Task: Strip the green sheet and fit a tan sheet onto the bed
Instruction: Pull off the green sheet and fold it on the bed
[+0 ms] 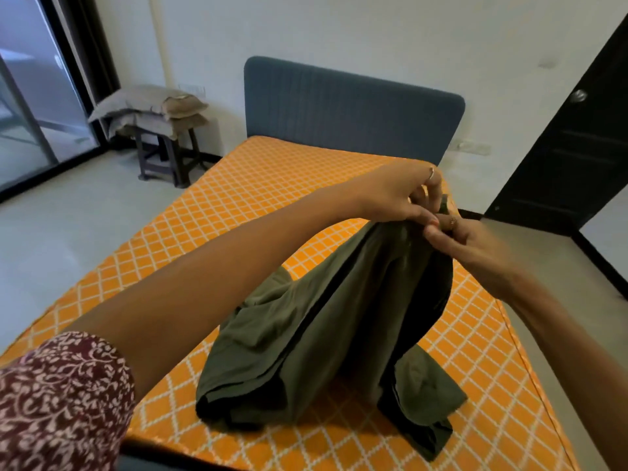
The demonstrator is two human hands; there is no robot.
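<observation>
The green sheet (326,334) is off the bed and gathered into a hanging bundle, its lower folds resting on the bare orange diamond-patterned mattress (210,232). My left hand (397,195) and my right hand (475,249) meet above the mattress and both pinch the sheet's top edge, holding it up. A folded tan sheet (181,105) lies on top of grey pillows on a stool at the far left.
A blue padded headboard (350,110) stands at the bed's far end against the white wall. The dark stool (170,154) with pillows (129,103) stands beside a glass sliding door (30,107). A dark door (577,141) is at the right. Grey floor surrounds the bed.
</observation>
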